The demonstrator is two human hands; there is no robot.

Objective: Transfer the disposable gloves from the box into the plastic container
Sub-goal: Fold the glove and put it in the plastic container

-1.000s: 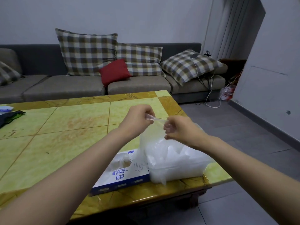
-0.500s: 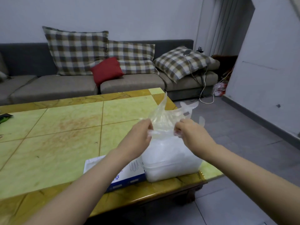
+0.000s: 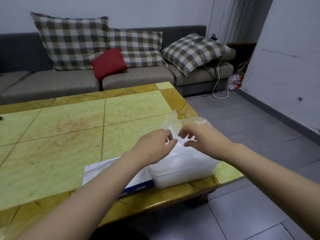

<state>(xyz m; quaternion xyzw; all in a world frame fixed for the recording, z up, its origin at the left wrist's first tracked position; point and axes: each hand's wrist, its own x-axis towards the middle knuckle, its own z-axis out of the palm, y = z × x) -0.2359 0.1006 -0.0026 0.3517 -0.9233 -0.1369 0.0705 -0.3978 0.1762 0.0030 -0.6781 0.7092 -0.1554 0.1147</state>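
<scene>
A clear plastic container (image 3: 183, 172) full of thin transparent gloves stands at the table's near right corner. Just left of it lies the white and blue glove box (image 3: 97, 170), partly hidden under my left forearm. My left hand (image 3: 154, 146) and my right hand (image 3: 202, 137) hover close together over the container. Both pinch one crumpled clear disposable glove (image 3: 172, 124), which sticks up between them above the pile.
The yellow tiled table (image 3: 69, 135) stretches away to the left. Behind it runs a grey sofa (image 3: 138, 77) with checked cushions and a red cushion (image 3: 109, 64). Grey floor tiles lie to the right, with cables (image 3: 220, 90) by the wall.
The glove was spread high between my hands half a second ago. Now it is lower and more bunched, and both hands have come down closer to the container.
</scene>
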